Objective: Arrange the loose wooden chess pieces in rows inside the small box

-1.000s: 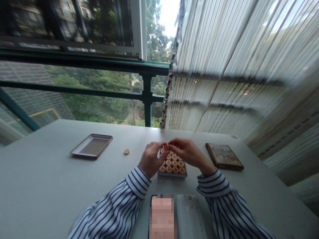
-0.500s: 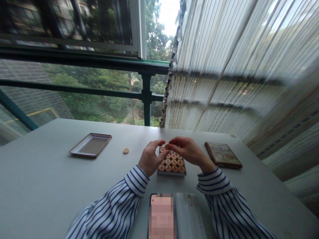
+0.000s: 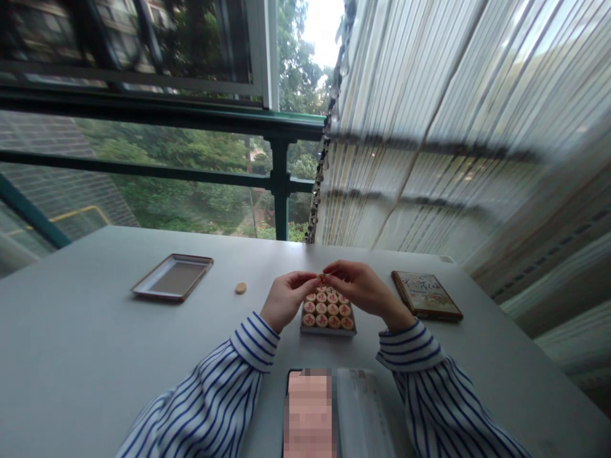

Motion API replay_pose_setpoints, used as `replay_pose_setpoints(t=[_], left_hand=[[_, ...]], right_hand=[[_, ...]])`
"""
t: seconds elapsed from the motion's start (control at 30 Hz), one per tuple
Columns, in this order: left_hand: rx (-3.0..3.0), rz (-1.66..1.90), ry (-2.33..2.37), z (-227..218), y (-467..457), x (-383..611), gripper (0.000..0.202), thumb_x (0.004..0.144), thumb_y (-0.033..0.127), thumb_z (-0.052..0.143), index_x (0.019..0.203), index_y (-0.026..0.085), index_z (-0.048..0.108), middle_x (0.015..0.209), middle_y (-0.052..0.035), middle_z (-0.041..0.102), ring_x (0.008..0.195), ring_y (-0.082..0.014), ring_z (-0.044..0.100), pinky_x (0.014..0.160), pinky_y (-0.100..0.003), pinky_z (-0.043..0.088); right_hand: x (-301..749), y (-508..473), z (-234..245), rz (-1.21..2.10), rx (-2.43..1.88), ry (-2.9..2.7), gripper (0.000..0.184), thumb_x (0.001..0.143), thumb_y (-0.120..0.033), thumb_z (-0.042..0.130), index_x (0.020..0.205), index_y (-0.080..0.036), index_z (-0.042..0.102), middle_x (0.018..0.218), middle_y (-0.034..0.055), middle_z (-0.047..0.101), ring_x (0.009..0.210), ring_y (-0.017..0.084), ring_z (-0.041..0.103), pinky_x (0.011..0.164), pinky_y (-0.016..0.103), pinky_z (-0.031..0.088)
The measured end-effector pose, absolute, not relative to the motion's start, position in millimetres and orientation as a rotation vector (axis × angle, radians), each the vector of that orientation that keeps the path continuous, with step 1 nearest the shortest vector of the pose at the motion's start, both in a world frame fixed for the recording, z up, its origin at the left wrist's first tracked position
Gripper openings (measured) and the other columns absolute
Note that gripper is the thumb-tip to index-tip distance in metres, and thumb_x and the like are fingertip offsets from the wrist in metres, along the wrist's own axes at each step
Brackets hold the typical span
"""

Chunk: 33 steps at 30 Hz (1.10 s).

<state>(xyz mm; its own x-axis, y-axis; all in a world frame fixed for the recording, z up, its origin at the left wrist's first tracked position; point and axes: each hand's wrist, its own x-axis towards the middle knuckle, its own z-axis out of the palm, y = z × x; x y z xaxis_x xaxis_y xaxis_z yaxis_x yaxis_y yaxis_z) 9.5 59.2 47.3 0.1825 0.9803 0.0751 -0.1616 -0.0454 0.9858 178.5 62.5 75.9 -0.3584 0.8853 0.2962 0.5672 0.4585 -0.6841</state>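
Observation:
A small open box [image 3: 328, 329] packed with several round wooden chess pieces [image 3: 328, 310] marked in red sits on the white table [image 3: 95, 356] in front of me. My left hand [image 3: 285, 298] curls at the box's far left corner. My right hand [image 3: 360, 287] hovers over the far right side. The fingertips of both meet above the back row and pinch one piece [image 3: 323, 278] between them. Both arms wear blue-striped white sleeves.
An empty brown-rimmed tray or lid [image 3: 172, 277] lies at the left, with one loose round piece [image 3: 240, 287] beside it. A decorated box lid [image 3: 426, 294] lies at the right. A phone [image 3: 309, 413] and a pale folded sheet [image 3: 363, 413] lie near me. Window railing and curtain stand behind.
My left hand has drawn slightly left and off the box, uncovering more pieces. The fingertips stay together on the piece over the back row.

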Motion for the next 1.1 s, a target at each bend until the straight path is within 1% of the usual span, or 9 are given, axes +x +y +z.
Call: replay_pose_setpoints(t=[0.23, 0.37, 0.53, 0.73, 0.87, 1.0, 1.1], left_hand=[[1.148, 1.144, 0.919, 45.9, 60.2, 8.3, 0.029, 0.062, 0.031, 0.07, 0.082, 0.011, 0.067, 0.073, -0.006, 0.068, 0.066, -0.0127, 0.059, 0.069, -0.027, 0.046], [1.157, 1.134, 0.925, 46.4, 58.8, 9.1, 0.03, 0.062, 0.032, 0.07, 0.082, 0.01, 0.068, 0.072, -0.0063, 0.068, 0.064, -0.0121, 0.057, 0.067, -0.027, 0.046], [1.143, 1.113, 0.935, 48.6, 56.1, 10.9, 0.03, 0.062, 0.031, 0.07, 0.081, 0.009, 0.067, 0.073, -0.0071, 0.068, 0.065, -0.0125, 0.058, 0.067, -0.027, 0.046], [1.13, 1.094, 0.938, 49.6, 54.9, 12.2, 0.028, 0.063, 0.03, 0.07, 0.081, 0.008, 0.067, 0.074, -0.007, 0.068, 0.065, -0.0111, 0.058, 0.068, -0.026, 0.045], [1.113, 1.087, 0.948, 48.5, 54.9, 12.6, 0.032, 0.06, 0.03, 0.071, 0.083, 0.009, 0.065, 0.075, -0.007, 0.068, 0.067, -0.0125, 0.059, 0.068, -0.027, 0.045], [1.11, 1.102, 0.974, 46.0, 56.4, 11.5, 0.033, 0.059, 0.032, 0.072, 0.081, 0.009, 0.065, 0.074, -0.0068, 0.067, 0.067, -0.0133, 0.059, 0.066, -0.027, 0.045], [1.126, 1.12, 0.995, 43.8, 58.3, 10.3, 0.031, 0.061, 0.032, 0.071, 0.08, 0.009, 0.065, 0.071, -0.006, 0.066, 0.065, -0.0127, 0.058, 0.064, -0.026, 0.045]], right_hand=[[178.9, 61.0, 75.4, 0.666, -1.232, -2.091, 0.026, 0.08, -0.033, 0.052, 0.098, -0.017, 0.061, 0.076, 0.004, 0.067, 0.066, 0.012, 0.06, 0.06, 0.023, 0.045], [177.7, 58.8, 77.5, 0.686, -1.243, -2.114, 0.026, 0.08, -0.035, 0.051, 0.093, -0.016, 0.062, 0.073, 0.004, 0.066, 0.062, 0.011, 0.058, 0.055, 0.022, 0.043], [177.3, 58.6, 78.9, 0.673, -1.282, -2.119, 0.024, 0.08, -0.034, 0.05, 0.087, -0.015, 0.063, 0.069, 0.0031, 0.065, 0.059, 0.011, 0.057, 0.052, 0.021, 0.04], [176.7, 58.5, 79.8, 0.619, -1.281, -2.139, 0.021, 0.08, -0.031, 0.048, 0.082, -0.016, 0.062, 0.068, 0.0023, 0.064, 0.059, 0.011, 0.056, 0.053, 0.02, 0.039], [176.2, 58.3, 80.2, 0.608, -1.281, -2.152, 0.02, 0.081, -0.029, 0.047, 0.082, -0.016, 0.062, 0.067, 0.0016, 0.064, 0.058, 0.01, 0.055, 0.053, 0.02, 0.039], [176.4, 57.7, 80.5, 0.62, -1.252, -2.163, 0.021, 0.081, -0.028, 0.048, 0.086, -0.016, 0.064, 0.07, 0.0026, 0.065, 0.062, 0.011, 0.056, 0.056, 0.021, 0.041], [176.7, 56.2, 82.2, 0.708, -1.199, -2.17, 0.023, 0.08, -0.03, 0.049, 0.091, -0.015, 0.063, 0.074, 0.0038, 0.065, 0.064, 0.011, 0.058, 0.057, 0.022, 0.043]])
